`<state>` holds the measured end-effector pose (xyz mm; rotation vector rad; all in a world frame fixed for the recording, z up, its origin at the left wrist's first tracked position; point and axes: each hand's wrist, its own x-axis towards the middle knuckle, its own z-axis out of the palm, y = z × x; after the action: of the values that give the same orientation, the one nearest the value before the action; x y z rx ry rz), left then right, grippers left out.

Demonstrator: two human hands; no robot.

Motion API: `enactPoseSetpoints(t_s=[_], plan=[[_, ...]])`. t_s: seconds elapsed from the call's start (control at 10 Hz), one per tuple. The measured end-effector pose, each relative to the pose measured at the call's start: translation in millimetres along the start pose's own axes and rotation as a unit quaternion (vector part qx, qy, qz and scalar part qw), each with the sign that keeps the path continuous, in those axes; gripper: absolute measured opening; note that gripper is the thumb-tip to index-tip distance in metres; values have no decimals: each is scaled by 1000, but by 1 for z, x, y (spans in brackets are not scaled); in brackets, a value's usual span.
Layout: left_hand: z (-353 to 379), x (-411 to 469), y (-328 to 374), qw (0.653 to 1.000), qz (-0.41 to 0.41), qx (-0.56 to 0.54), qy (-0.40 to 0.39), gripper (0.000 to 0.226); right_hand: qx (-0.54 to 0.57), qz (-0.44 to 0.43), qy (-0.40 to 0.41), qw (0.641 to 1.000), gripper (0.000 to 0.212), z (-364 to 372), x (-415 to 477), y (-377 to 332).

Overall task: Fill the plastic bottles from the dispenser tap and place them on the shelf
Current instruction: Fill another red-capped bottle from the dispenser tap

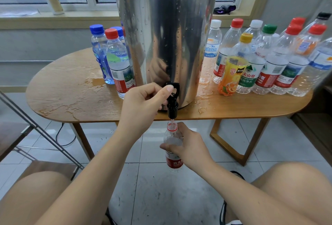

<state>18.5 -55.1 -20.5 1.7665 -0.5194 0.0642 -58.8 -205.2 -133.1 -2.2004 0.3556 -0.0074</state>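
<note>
Head view has my left grip (142,104) curled on the black tap lever (173,89) of the steel dispenser (167,27), thumb on top. My right grip (188,145) is wrapped round the shoulder of the open bottle (173,163), held below the bench (71,90) edge with its mouth right under the spout (172,112). A thin stream (172,122) runs into the neck.

To do this well, I judge I should hold the mouth centred and close under the spout, with the bottle upright. I should watch the level, which I cannot read clearly from here, and release the lever before the neck fills. Puddles (95,82) on the bench suggest overshoot is the risk. Capped bottles (260,59) stand right of the dispenser, other bottles (111,57) on its left. No shelf is in view.
</note>
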Motion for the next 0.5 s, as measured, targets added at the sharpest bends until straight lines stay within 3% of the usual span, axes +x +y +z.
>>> enactPoseSetpoints(t_s=[0.5], plan=[[1,0,0,1000,-3,2,10,38,-4,-4,5,1000,73,-1,0,0]])
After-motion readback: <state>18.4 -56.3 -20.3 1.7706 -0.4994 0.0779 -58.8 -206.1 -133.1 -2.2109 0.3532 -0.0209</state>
